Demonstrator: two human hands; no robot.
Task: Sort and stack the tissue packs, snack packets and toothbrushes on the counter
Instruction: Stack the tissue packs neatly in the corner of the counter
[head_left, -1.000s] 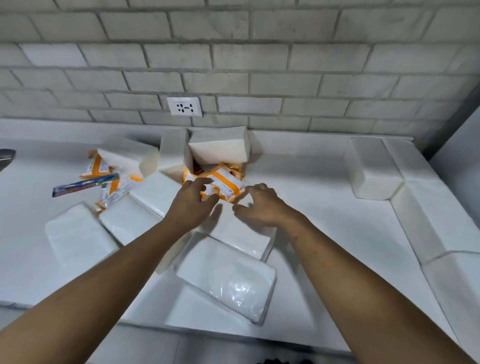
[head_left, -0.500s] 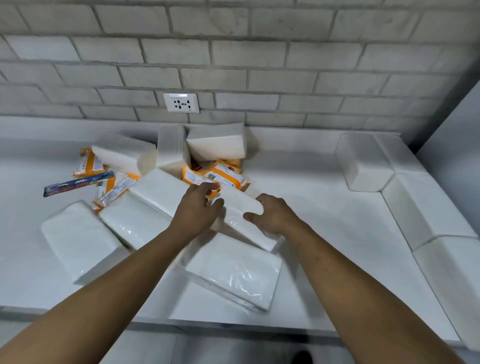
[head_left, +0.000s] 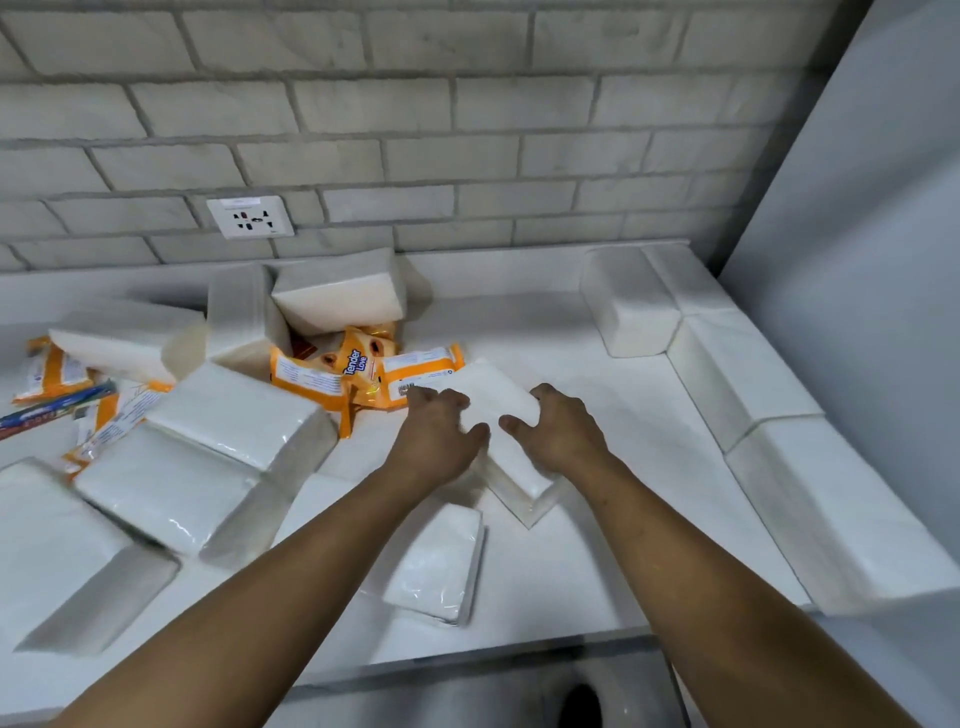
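Item: tissue pack (head_left: 496, 415), white, held between our two hands, its near corner tilted down toward the counter (head_left: 597, 545). Our left hand (head_left: 436, 441) clasps its left edge, fingers curled together over the top. Our right hand (head_left: 561, 431) grips its right edge, thumb spread from the fingers. Just left of this pack: orange snack packets (head_left: 363, 374). Just nearer than it: a flat tissue pack (head_left: 436, 566). Far left of it: a toothbrush (head_left: 52, 410).

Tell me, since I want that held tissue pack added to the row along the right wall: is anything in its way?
Nothing visible: the counter lies bare between the tissue pack, gripped by left hand and right hand, and the row.
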